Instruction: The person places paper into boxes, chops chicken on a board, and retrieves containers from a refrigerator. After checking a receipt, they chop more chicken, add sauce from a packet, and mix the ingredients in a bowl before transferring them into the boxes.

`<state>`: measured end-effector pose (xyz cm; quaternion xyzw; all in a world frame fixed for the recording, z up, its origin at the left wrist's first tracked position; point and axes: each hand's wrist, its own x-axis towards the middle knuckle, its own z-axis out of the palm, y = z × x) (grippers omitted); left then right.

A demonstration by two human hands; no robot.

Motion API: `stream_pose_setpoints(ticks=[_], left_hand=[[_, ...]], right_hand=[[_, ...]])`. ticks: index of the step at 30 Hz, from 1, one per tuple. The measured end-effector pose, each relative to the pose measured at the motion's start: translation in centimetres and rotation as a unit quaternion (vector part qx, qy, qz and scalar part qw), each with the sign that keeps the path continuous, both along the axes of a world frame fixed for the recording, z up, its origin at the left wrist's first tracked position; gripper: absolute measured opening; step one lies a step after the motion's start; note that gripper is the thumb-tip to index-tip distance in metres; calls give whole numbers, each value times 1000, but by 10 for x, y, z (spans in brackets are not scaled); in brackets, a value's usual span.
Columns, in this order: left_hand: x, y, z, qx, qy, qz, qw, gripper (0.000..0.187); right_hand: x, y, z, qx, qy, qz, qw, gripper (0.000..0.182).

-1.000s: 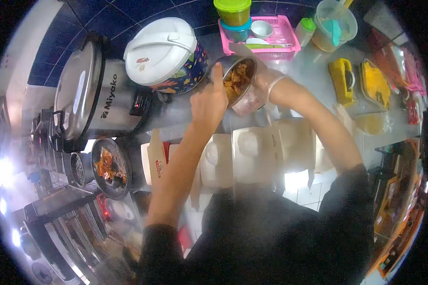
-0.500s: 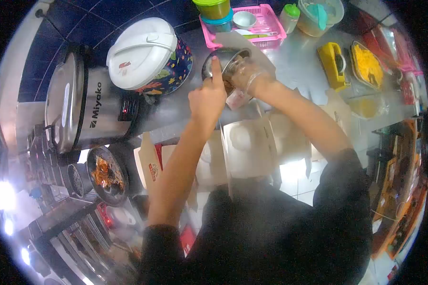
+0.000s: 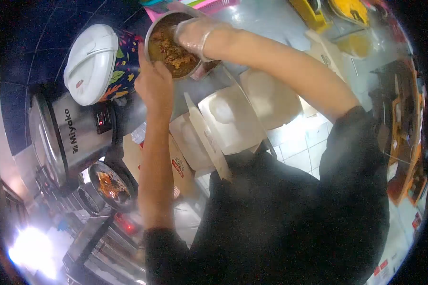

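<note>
A round metal bowl (image 3: 150, 35) holding brown, crumbly food (image 3: 178, 59) is tilted so that its inside shows. My left hand (image 3: 154, 85) grips the bowl's near left rim, fingers along its outer side. Inside the bowl, at its right part, is my right hand (image 3: 192, 38) in a clear plastic glove, its fingers bent down and partly hidden. Whether it holds any food cannot be made out. Just below stand open paper boxes, one (image 3: 233, 118) with a white mound in it.
To the left are a white-lidded patterned container (image 3: 92, 64) and a steel Miyako cooker (image 3: 81, 133). A pan of reddish food (image 3: 110, 185) sits at lower left. A yellow object (image 3: 309, 14) and a tub of yellow food (image 3: 349, 9) are at upper right.
The view has shifted, and the bowl now appears further left and tilted, showing the food inside. My left hand has moved with it, and my right hand is still inside.
</note>
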<state>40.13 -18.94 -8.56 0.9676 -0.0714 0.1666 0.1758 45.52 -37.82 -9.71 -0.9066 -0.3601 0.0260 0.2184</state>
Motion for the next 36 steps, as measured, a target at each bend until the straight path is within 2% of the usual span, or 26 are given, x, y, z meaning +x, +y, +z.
stream_pose_setpoints(ticks=[1, 3, 4, 5, 6, 7, 9, 10, 12, 13, 15, 19, 21, 22, 23, 25, 28, 30, 31, 33, 34, 36], left_hand=[[0, -2, 2, -6, 8, 9, 1000, 57], [1, -3, 2, -8, 13, 21, 1000, 55], [1, -4, -1, -6, 5, 15, 1000, 55], [1, -5, -2, -4, -4, 10, 1000, 55], [1, -5, -3, -1, -5, 9, 1000, 55], [0, -4, -4, 6, -20, -3, 1000, 54], [-1, -5, -3, 14, -37, -13, 999, 54], [-1, -5, -3, 2, -41, -17, 999, 55], [-1, -4, -1, -9, -47, -15, 999, 55], [0, -4, 0, -2, -42, -6, 999, 55], [0, -4, 2, 4, -36, 7, 999, 55], [-2, -11, 7, 29, -42, -6, 999, 55], [-2, -15, 7, 25, -58, -16, 998, 55], [-2, -16, 5, 28, -77, -19, 996, 56], [-2, -16, 4, 32, -96, -21, 995, 57], [-3, -19, 2, 52, -107, -16, 993, 57], [-4, -19, -3, 81, -124, -16, 989, 58], [-4, -20, -5, 90, -132, -20, 987, 58], [-3, -21, -6, 100, -138, -15, 985, 59], [-2, -23, -10, 109, -145, -12, 983, 59], [-1, -23, -14, 110, -146, -12, 983, 59], [0, -26, -17, 110, -148, -13, 983, 60]], right_hand=[[4, 1, -8, 2, 0, -2, 1000, 31], [7, 10, -26, 154, -161, 56, 973, 28], [9, 17, -28, 157, -162, 55, 973, 28], [9, 28, -26, 126, -124, -14, 984, 27], [9, 34, -23, 94, -84, -82, 989, 39], [9, 35, -20, 96, -85, -82, 988, 39], [13, 38, -18, -57, -67, -61, 994, 40], [12, 39, -24, -56, -69, -59, 994, 40], [6, 37, -32, 3, 81, -58, 995, 39], [8, 35, -34, 3, 80, -54, 995, 39], [-1, 29, 2, -86, 104, -23, 991, 37], [1, 24, -9, -11, 82, -34, 996, 34], [-17, 15, 41, -101, -2, 22, 995, 35], [-14, 15, 29, -101, -2, 22, 995, 35], [-10, 17, 8, -113, 2, 22, 993, 34], [-8, 17, 3, -125, 6, 21, 992, 33], [-10, 16, 21, -160, 73, 10, 984, 29], [-8, 14, 22, -130, 184, -14, 974, 23], [-10, 11, 22, -130, 183, -15, 974, 23], [-21, 4, 38, -197, 13, 50, 979, 22], [-23, 4, 46, -197, 13, 49, 979, 22], [-23, 7, 59, -144, 106, 3, 984, 20]])
